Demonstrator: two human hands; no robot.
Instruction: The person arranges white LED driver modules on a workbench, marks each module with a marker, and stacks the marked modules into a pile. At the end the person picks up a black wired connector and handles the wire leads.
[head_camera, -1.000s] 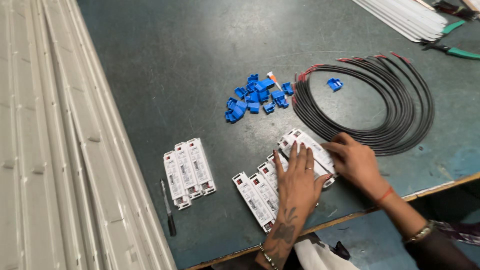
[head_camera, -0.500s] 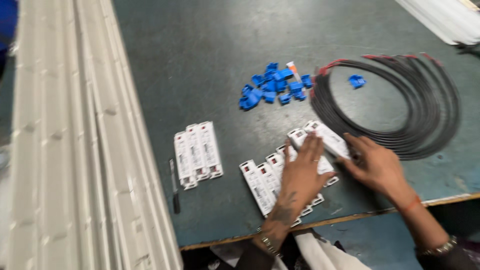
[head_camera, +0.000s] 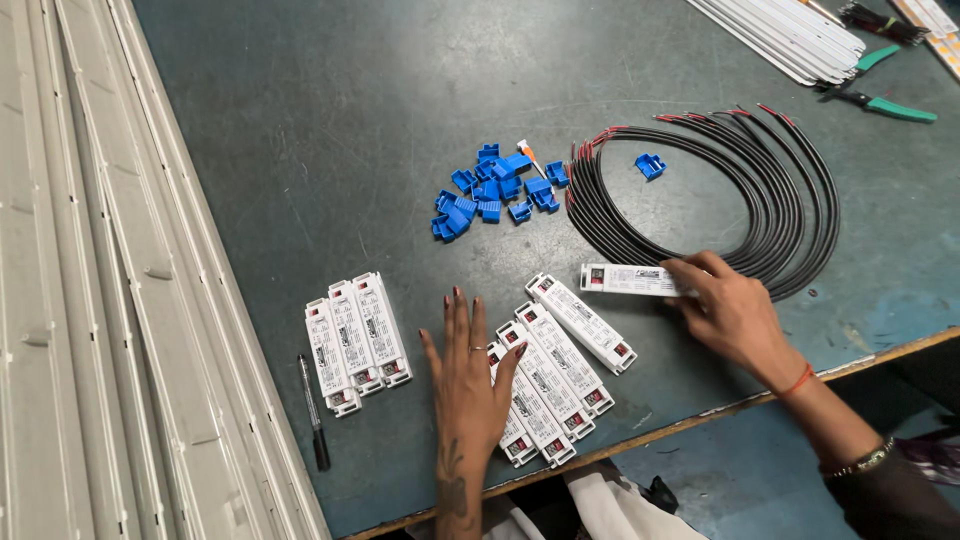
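White driver box in right hand

A single head-worn camera looks steeply down from above the near edge of a dark green table, facing toward twelve o'clock. It sits close enough that both forearms enter from six and four o'clock. Pale metal channels fill nine o'clock. No second view overlaps.
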